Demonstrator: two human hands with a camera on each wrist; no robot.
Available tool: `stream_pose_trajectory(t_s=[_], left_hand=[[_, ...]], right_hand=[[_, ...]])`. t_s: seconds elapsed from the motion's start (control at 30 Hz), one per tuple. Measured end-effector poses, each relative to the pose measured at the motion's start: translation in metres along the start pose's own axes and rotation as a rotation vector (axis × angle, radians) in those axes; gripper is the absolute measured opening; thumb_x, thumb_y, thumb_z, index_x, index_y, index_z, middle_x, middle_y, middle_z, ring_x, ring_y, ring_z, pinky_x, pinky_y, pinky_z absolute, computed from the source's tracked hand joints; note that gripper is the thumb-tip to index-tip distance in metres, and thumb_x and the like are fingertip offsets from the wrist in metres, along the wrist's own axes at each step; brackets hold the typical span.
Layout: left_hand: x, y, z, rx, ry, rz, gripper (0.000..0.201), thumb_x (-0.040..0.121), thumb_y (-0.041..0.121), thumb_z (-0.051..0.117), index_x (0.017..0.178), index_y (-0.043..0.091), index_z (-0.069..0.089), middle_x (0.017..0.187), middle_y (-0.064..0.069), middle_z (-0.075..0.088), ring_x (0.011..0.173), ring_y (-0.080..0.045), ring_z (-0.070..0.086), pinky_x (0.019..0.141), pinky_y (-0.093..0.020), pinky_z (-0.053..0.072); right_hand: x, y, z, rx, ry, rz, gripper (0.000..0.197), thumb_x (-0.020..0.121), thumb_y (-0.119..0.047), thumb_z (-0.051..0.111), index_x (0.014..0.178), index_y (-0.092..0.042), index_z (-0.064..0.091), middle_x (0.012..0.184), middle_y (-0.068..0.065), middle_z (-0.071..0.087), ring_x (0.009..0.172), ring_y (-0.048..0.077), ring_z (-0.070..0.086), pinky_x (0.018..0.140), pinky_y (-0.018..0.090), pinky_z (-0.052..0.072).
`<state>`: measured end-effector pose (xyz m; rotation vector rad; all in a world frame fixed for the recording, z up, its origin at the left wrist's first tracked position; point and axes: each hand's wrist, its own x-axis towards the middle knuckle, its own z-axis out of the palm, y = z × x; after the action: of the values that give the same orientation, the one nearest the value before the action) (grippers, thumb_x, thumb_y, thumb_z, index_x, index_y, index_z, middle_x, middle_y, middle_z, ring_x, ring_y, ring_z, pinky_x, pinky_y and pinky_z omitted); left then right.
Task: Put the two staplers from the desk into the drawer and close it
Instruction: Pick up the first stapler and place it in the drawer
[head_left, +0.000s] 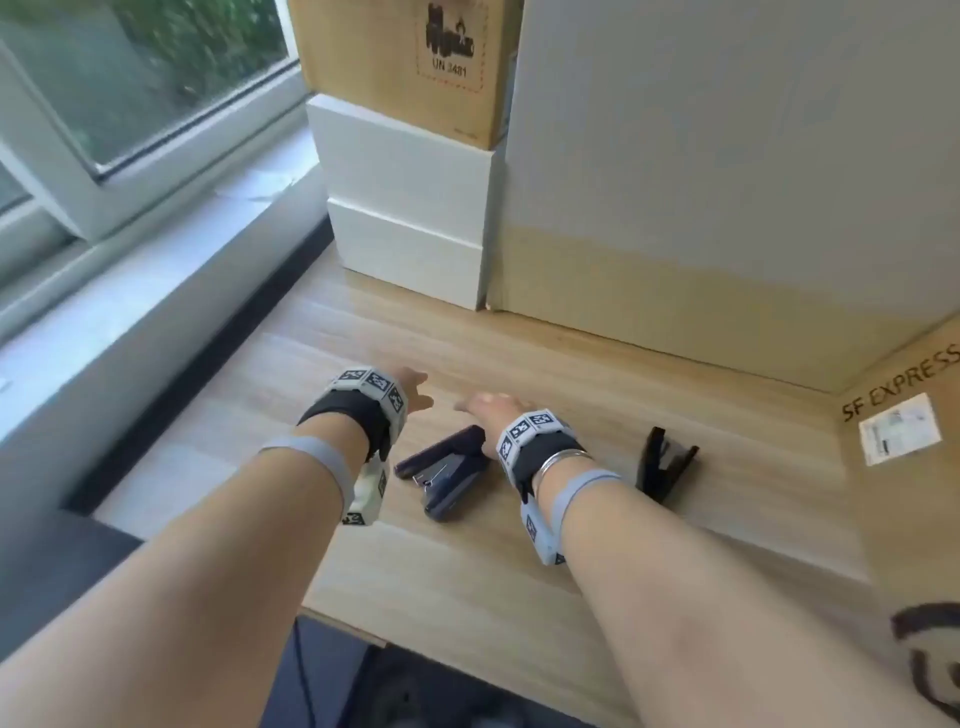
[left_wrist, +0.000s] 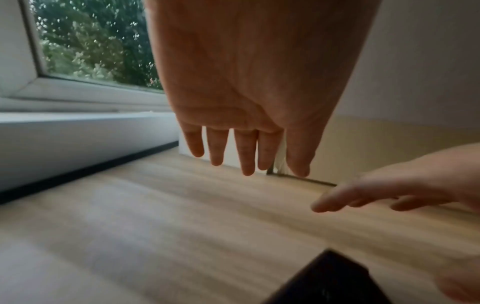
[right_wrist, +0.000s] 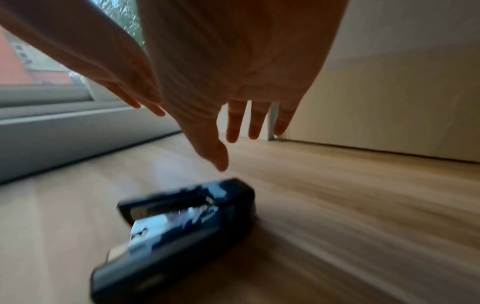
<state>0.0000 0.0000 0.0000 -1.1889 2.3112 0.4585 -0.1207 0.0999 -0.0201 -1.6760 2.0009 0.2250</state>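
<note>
A dark blue stapler (head_left: 445, 470) lies on its side on the wooden desk (head_left: 519, 364), between my two wrists; the right wrist view shows the stapler (right_wrist: 182, 226) blurred, below my palm. A black stapler (head_left: 665, 465) lies to the right of my right forearm. My left hand (head_left: 413, 387) hovers over the desk with its fingers (left_wrist: 245, 152) straight, holding nothing. My right hand (head_left: 485, 405) reaches forward just beyond the blue stapler, fingers (right_wrist: 235, 121) spread and empty. No drawer is in view.
White stacked boxes (head_left: 410, 208) and a cardboard box (head_left: 405, 57) stand at the back. A large pale panel (head_left: 727, 182) closes the back right. An SF Express carton (head_left: 909, 441) sits at the right edge. A window sill (head_left: 130, 291) runs along the left.
</note>
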Motion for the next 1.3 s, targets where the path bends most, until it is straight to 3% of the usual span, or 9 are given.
stream_pose_trajectory(t_s=[0.13,0.3,0.53,0.67,0.77,0.87,1.0,1.1,1.3], left_hand=[[0.005,-0.022,0.041,-0.054,-0.084,-0.073,0.057,0.098,0.034,0.04,0.149,0.014,0.028,0.156,-0.005,0.033,0.143,-0.023,0.033,0.116,-0.034,0.028],[0.015,-0.038,0.067,-0.11,-0.148,-0.135,0.055,0.096,0.033,0.043,0.147,0.014,0.033,0.152,-0.005,0.039,0.14,-0.024,0.038,0.116,-0.034,0.03],[0.017,-0.039,0.081,-0.167,-0.217,-0.212,0.048,0.097,0.022,0.043,0.143,0.009,0.041,0.151,-0.009,0.04,0.14,-0.025,0.038,0.114,-0.034,0.029],[0.04,-0.067,0.109,-0.203,-0.365,-0.233,0.055,0.082,0.022,0.067,0.134,0.014,0.053,0.129,-0.004,0.062,0.113,-0.026,0.065,0.1,-0.039,0.051],[0.019,-0.061,0.099,-0.356,-0.403,-0.243,0.044,0.087,0.011,0.062,0.13,0.012,0.055,0.126,-0.012,0.064,0.107,-0.025,0.066,0.098,-0.036,0.051],[-0.005,-0.044,0.09,-0.465,-0.383,-0.233,0.044,0.091,0.013,0.054,0.135,0.011,0.05,0.132,-0.015,0.061,0.116,-0.021,0.062,0.103,-0.034,0.048],[-0.005,-0.036,0.1,-0.527,-0.344,-0.211,0.024,0.09,0.019,0.054,0.111,0.008,0.059,0.127,-0.016,0.064,0.097,-0.02,0.06,0.092,-0.03,0.048],[0.003,-0.039,0.11,-0.557,-0.291,-0.21,0.047,0.087,0.024,0.059,0.128,0.001,0.056,0.121,-0.017,0.068,0.109,-0.027,0.066,0.1,-0.038,0.05],[-0.006,-0.035,0.106,-0.799,-0.194,-0.211,0.046,0.09,0.03,0.056,0.126,0.001,0.057,0.121,-0.016,0.067,0.108,-0.026,0.063,0.102,-0.035,0.047]], right_hand=[[0.017,-0.008,0.034,0.046,-0.18,-0.013,0.054,0.095,-0.028,0.046,0.146,-0.031,0.031,0.155,0.002,0.028,0.144,0.027,0.02,0.117,0.043,0.018],[0.031,-0.008,0.055,0.041,-0.128,-0.004,0.049,0.094,-0.036,0.046,0.141,-0.026,0.04,0.148,0.007,0.035,0.139,0.028,0.024,0.117,0.04,0.015],[0.03,-0.014,0.056,-0.152,-0.11,-0.108,0.069,0.082,-0.019,0.063,0.143,-0.031,0.033,0.14,0.007,0.039,0.13,0.03,0.036,0.114,0.04,0.027],[0.029,-0.019,0.061,-0.071,-0.121,0.0,0.079,0.067,-0.033,0.076,0.136,-0.026,0.037,0.131,0.005,0.045,0.12,0.028,0.046,0.093,0.04,0.044],[0.028,-0.02,0.061,0.057,-0.104,0.128,0.076,0.067,-0.04,0.074,0.132,-0.02,0.04,0.129,0.006,0.049,0.116,0.03,0.051,0.09,0.039,0.046],[0.027,-0.024,0.067,0.068,-0.081,0.177,0.075,0.067,-0.041,0.073,0.129,-0.018,0.039,0.125,0.006,0.052,0.115,0.032,0.052,0.089,0.04,0.047],[0.025,-0.028,0.075,0.036,-0.074,0.17,0.074,0.067,-0.038,0.073,0.129,-0.018,0.036,0.122,0.007,0.054,0.112,0.034,0.052,0.087,0.041,0.048],[0.025,-0.029,0.076,0.001,-0.099,0.146,0.079,0.067,-0.034,0.077,0.132,-0.019,0.034,0.121,0.011,0.054,0.108,0.037,0.056,0.082,0.041,0.049],[0.023,-0.028,0.07,0.146,-0.09,0.197,0.072,0.07,-0.035,0.074,0.129,-0.016,0.037,0.11,0.009,0.063,0.094,0.031,0.064,0.07,0.033,0.049]])
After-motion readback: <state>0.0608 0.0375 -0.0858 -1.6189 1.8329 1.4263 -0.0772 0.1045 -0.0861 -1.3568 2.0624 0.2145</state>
